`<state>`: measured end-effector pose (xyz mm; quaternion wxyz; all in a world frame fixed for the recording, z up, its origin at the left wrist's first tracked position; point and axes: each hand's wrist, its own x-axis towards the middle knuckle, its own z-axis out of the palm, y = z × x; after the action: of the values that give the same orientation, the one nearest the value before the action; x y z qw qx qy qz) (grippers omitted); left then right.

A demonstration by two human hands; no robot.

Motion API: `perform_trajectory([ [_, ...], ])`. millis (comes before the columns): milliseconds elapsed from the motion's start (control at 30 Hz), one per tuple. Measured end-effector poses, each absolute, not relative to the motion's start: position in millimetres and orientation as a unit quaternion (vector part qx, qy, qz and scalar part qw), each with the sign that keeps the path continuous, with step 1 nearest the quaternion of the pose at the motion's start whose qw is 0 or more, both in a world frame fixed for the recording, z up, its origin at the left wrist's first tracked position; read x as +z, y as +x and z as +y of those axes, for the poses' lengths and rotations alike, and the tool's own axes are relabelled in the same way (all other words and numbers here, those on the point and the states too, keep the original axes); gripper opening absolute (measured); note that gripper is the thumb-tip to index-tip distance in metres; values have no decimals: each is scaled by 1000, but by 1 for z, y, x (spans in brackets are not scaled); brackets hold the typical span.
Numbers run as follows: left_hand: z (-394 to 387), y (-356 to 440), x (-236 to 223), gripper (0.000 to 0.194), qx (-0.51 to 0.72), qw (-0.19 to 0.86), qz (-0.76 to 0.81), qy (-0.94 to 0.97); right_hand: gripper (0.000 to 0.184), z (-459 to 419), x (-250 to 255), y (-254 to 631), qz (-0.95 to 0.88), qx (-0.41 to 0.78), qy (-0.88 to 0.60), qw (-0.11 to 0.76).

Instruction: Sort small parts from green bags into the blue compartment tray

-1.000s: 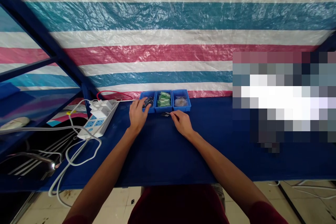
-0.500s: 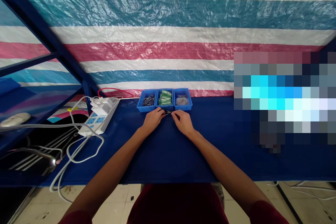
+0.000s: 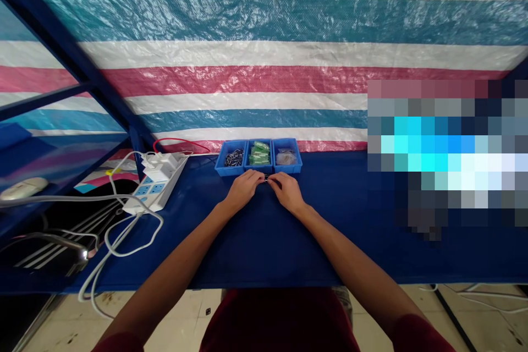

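Just in front of three blue bins, my left hand [image 3: 243, 189] and my right hand [image 3: 287, 190] nearly meet, fingertips pinched. Between them shows a bit of small black parts [image 3: 267, 177] with thin silvery ends, mostly hidden by the fingers. The left bin [image 3: 220, 167] holds many similar black and silvery pieces [image 3: 234, 158]. Green-and-white packets [image 3: 259, 154] fill the middle bin. In the right bin [image 3: 298, 165] lie clear plastic bags [image 3: 286, 157]. The pieces are too small for me to name exactly.
A white power strip [image 3: 167, 198] with plugged-in adapters [image 3: 159, 166] stands left on the blue table [image 3: 264, 247], its white cables [image 3: 108, 242] looping over the front edge. A striped sheet [image 3: 256, 80] hangs behind. At right an area is pixelated. A mouse [image 3: 25, 188] lies far left.
My left hand has shifted slightly right, closing the gap to my right hand. Less of the black parts shows between the fingers. The bins have not moved.
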<state>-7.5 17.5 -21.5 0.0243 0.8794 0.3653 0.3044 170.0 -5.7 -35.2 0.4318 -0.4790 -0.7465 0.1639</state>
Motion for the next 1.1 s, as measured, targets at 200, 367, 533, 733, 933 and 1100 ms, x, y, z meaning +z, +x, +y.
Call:
perform_trajectory([
  [200, 7, -5, -14, 20, 453, 134, 360, 804, 16, -6, -35, 169, -753, 183, -458, 436],
  [367, 7, -1, -16, 24, 497, 292, 383, 722, 17, -9, -31, 168, -745, 206, -433, 464],
  [533, 7, 1, -13, 20, 510, 255, 361, 738, 20, -9, -31, 168, -735, 202, -441, 474],
  [733, 3, 0, -9, 22, 503, 135, 380, 764, 28, -6, -33, 169, -721, 172, -465, 485],
  [933, 5, -3, -13, 27, 513, 139, 398, 748, 29, -7, -33, 169, -723, 168, -463, 485],
  [1100, 4, -3, -11, 28, 508, 148, 407, 745, 29, -8, -30, 170, -721, 172, -464, 485],
])
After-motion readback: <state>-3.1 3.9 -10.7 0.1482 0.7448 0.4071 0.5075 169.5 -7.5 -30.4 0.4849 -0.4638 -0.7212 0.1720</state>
